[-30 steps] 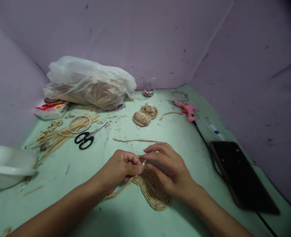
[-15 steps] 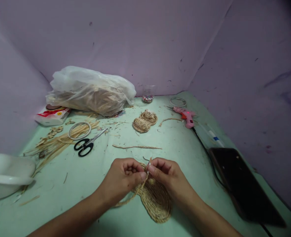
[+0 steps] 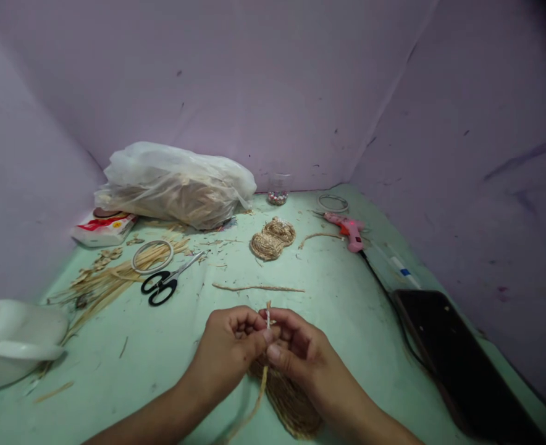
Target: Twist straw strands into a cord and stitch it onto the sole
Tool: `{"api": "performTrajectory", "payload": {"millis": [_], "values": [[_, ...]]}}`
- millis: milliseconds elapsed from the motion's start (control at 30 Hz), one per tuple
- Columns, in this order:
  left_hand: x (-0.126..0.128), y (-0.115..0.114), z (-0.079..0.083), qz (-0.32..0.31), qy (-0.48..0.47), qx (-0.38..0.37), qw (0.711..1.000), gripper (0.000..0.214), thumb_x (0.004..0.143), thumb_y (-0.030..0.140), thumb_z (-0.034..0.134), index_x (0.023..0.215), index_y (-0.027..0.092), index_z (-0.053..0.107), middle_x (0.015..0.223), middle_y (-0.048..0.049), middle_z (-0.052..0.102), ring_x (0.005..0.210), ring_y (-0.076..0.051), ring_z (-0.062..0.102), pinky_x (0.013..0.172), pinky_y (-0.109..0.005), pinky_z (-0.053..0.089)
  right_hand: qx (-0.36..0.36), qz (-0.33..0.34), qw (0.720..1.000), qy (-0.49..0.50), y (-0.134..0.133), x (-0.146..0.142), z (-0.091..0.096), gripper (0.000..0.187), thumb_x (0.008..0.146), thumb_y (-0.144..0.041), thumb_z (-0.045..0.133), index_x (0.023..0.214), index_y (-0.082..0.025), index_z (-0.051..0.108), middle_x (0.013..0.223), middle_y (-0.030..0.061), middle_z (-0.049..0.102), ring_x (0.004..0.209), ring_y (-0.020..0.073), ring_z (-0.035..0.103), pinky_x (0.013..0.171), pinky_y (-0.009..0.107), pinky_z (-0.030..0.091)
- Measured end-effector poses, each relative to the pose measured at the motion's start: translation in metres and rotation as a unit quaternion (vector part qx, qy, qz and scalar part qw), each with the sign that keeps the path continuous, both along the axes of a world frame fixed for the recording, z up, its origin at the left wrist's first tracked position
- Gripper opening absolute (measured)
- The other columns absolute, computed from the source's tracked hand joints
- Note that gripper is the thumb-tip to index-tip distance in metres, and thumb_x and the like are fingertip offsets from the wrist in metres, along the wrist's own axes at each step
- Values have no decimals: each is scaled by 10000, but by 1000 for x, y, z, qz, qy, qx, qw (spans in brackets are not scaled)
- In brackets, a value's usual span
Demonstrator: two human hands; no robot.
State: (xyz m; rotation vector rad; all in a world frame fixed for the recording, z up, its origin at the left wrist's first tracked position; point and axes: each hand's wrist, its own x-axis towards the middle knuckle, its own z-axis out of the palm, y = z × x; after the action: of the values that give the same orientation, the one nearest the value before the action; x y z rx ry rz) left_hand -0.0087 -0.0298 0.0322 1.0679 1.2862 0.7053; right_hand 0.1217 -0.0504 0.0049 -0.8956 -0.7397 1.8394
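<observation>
Between my fingertips is a braided straw cord (image 3: 261,389), its tip upright and wrapped or coated in something white. My left hand (image 3: 231,346) pinches the cord from the left side. With thumb and fingers closed, my right hand (image 3: 301,352) grips it from the right, touching the left fingertips. Below the hands lies a coiled straw piece (image 3: 296,408), oval and partly hidden by my right hand. The cord's long end trails down toward the near edge of the view.
A cut cord (image 3: 258,288) and a small figure-eight coil (image 3: 273,238) lie ahead. Scissors (image 3: 162,285), loose straw (image 3: 110,278) and a white jug (image 3: 18,340) are left. A pink glue gun (image 3: 347,228) and a dark phone-like slab (image 3: 458,364) are right. Behind stands a plastic bag (image 3: 175,188).
My hands have drawn closer together and turned the cord's tip upright, showing its white part. The right hand shifted left and lower. The whole view has tilted slightly upward.
</observation>
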Motion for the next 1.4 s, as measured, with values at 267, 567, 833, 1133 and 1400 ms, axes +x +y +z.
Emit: {"api": "performTrajectory", "payload": {"millis": [267, 567, 833, 1133, 1400], "values": [[-6, 3, -1, -36, -34, -32, 998, 130, 560, 210, 630, 623, 99, 606, 483, 23, 513, 409, -39, 360, 418, -178, 277, -119, 14, 993, -21, 5, 7, 3, 310, 539, -239, 745, 760, -118, 565, 462, -28, 553, 343, 56, 463, 351, 168, 389], [-6, 4, -6, -39, -22, -27, 999, 146, 568, 232, 639, 596, 96, 594, 520, 1, 540, 475, -64, 422, 460, -187, 304, -80, -34, 984, -154, 5, 5, 0, 275, 541, -285, 723, 703, -117, 578, 432, -44, 518, 383, 69, 462, 363, 185, 405], [-4, 4, -3, -34, 10, -22, 999, 139, 578, 234, 627, 546, 108, 579, 458, 37, 461, 438, -52, 346, 435, -189, 266, -44, -60, 976, -205, 3, 1, 4, 224, 530, -273, 722, 618, -121, 583, 454, -37, 526, 387, 45, 426, 397, 177, 354], [-4, 2, -4, -29, -5, -39, 999, 141, 557, 226, 634, 600, 93, 611, 522, 3, 529, 475, -70, 397, 457, -198, 293, 28, -76, 950, -302, -3, 2, -3, 146, 596, -259, 673, 641, -134, 615, 512, -13, 555, 456, 73, 461, 440, 194, 367], [-3, 2, -1, -29, 2, -47, 998, 157, 551, 232, 637, 593, 85, 604, 515, 7, 513, 475, -66, 383, 461, -199, 286, 22, -71, 950, -303, -2, 1, -4, 147, 607, -270, 658, 651, -135, 618, 517, -5, 565, 445, 77, 468, 433, 201, 369]]}}
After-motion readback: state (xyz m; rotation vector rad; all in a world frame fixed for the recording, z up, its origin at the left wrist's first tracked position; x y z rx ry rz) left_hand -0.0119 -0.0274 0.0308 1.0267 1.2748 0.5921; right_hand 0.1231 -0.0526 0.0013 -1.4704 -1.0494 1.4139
